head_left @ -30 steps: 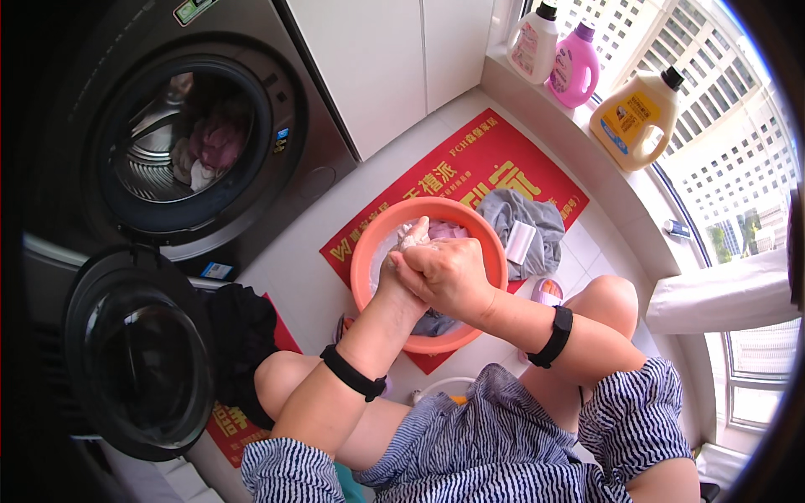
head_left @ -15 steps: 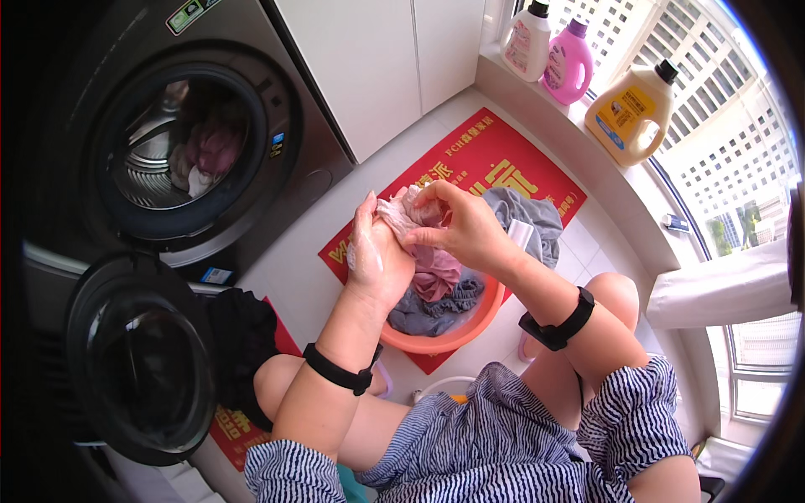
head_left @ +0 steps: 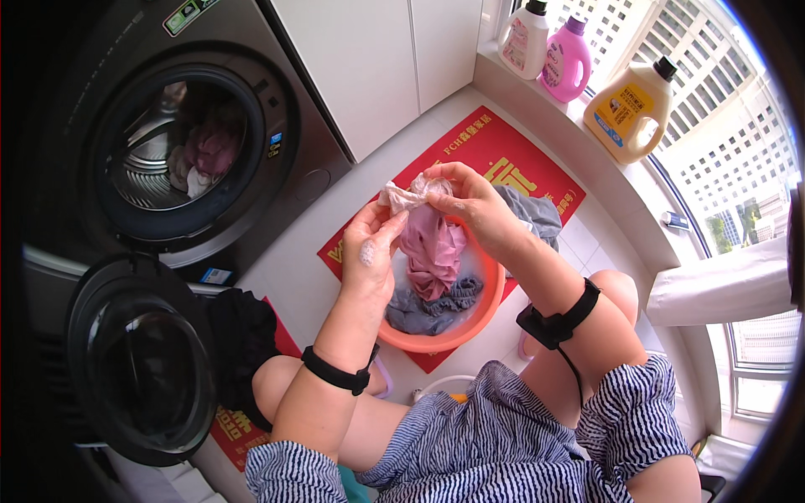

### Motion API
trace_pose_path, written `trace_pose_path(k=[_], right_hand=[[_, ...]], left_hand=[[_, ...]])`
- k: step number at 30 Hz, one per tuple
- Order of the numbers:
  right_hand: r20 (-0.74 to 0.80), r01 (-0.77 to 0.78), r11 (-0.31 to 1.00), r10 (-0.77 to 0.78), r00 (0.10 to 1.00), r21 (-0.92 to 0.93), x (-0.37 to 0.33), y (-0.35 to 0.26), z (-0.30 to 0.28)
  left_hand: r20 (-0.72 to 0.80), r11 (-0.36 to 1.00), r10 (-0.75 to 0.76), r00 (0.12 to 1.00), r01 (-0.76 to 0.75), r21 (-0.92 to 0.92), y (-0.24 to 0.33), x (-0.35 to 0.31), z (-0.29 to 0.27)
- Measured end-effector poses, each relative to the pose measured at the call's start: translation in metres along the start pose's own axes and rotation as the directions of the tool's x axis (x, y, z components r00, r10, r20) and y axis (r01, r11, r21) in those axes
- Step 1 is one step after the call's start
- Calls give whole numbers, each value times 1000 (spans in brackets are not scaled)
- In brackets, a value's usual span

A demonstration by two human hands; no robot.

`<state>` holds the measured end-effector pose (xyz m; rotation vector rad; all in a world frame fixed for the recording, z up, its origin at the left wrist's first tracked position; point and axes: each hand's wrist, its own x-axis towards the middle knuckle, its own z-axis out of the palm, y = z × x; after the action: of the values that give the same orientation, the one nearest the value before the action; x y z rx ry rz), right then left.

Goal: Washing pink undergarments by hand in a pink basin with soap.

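Between both hands stretches a small, wet pale-pink cloth (head_left: 408,196), its exact kind unclear. My left hand (head_left: 370,243) pinches its left end, and white suds sit near the thumb. The right hand (head_left: 475,204) grips the other end between thumb and fingers. Just below is an orange basin (head_left: 449,339) of cloudy, soapy water. A mauve-pink garment (head_left: 433,251) lies bunched in it, beside a grey-blue garment (head_left: 423,313) with a gathered edge. Partly behind my right forearm, a grey garment (head_left: 537,214) lies beyond the basin.
At left stands a dark front-loading washing machine (head_left: 314,151), its round door (head_left: 138,360) swung open and clothes inside. Black clothing (head_left: 243,335) lies under the door. Detergent bottles (head_left: 629,109) line the window ledge. A red mat (head_left: 470,138) with yellow lettering covers part of the tiled floor.
The pale-pink cloth has gone from bunched on my left palm to spread between both hands. My left fingers have closed on it, and more of the mauve-pink garment shows.
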<state>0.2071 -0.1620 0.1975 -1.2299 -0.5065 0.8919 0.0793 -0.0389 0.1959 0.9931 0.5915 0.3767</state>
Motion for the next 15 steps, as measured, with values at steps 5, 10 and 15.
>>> trace_pose_path(k=[5, 10, 15], right_hand=[[54, 231, 912, -226, 973, -339, -12, 4, 18], [-8, 57, 923, -65, 998, -379, -2, 13, 9], [17, 85, 982, -83, 996, -171, -15, 10, 30]], left_hand=[[-1, 999, -40, 999, 40, 14, 3, -1, 3], [28, 997, -57, 998, 55, 50, 1, -4, 8], [-103, 805, -547, 831, 487, -339, -32, -15, 1]])
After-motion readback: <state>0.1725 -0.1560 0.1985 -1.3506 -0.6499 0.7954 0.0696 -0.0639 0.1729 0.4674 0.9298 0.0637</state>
